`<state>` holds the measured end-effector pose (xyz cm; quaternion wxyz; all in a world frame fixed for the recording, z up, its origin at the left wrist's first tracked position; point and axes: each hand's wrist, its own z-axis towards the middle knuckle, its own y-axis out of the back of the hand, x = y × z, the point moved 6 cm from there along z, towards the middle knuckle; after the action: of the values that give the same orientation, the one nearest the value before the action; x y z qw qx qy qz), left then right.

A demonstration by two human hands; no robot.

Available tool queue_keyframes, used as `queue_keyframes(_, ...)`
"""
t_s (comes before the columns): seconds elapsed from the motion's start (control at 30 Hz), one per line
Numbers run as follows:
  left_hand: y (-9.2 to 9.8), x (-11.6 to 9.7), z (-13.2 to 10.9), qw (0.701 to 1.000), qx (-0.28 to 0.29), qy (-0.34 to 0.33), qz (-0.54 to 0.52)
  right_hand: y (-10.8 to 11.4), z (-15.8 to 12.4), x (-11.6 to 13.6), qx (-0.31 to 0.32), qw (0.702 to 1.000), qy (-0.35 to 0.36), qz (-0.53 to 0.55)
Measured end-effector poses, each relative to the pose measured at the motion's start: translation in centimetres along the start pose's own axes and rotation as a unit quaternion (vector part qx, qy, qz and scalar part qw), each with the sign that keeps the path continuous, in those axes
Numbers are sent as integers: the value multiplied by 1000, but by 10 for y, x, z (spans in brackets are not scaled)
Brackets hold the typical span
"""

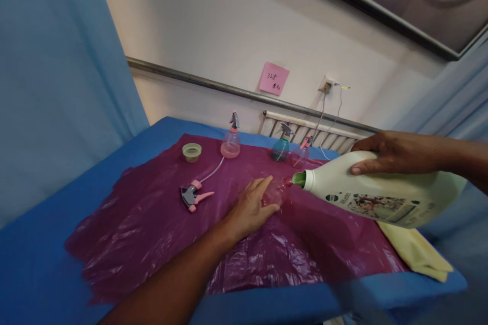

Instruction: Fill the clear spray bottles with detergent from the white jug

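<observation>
My right hand [377, 155] grips a large pale laundry detergent bottle [412, 183] from above. The bottle is tipped on its side, its open green-lined mouth pointing left. Right at that mouth is the red neck of a small clear spray bottle [275, 194] without its head. My left hand [251, 205] has its thumb and fingers around the clear bottle's body, which is hard to see against the purple sheet. A loose grey and pink spray head [192, 196] with a thin tube lies left of my left hand. Any liquid flowing between the mouths cannot be made out.
Behind stand a spray bottle with pink liquid [231, 146], a teal spray bottle [280, 149] and a pink-topped clear one [300, 155]. A small round cup [191, 151] sits left. A purple plastic sheet [145, 228] covers the blue table [38, 259]. A yellow cloth [417, 251] lies right.
</observation>
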<state>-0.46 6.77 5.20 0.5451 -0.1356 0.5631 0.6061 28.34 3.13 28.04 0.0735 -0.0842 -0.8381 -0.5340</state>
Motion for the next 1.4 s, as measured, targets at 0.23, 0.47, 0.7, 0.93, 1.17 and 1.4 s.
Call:
queue_keyframes(0.23,0,0,0,1000,2,-1,-3,0,-1,0,-2,1000,-9,12)
queue_keyframes(0.47,-2,3,0,1000,-4,-8,-3,2,1,-1,-12,1000,-1,-10)
queue_keyframes(0.7,-1,1,0,1000,-5,-10,1,0,-3,4,-4,1000,-5,2)
queue_keyframes(0.93,-1,2,1,1000,-3,-12,7,1,-4,5,0,1000,-9,-2)
queue_keyframes(1.17,-3,5,1,1000,4,-9,12,1,-4,7,5,1000,-10,-2)
queue_keyframes(1.4,-1,2,0,1000,0,-5,4,0,-4,6,-11,1000,-9,12)
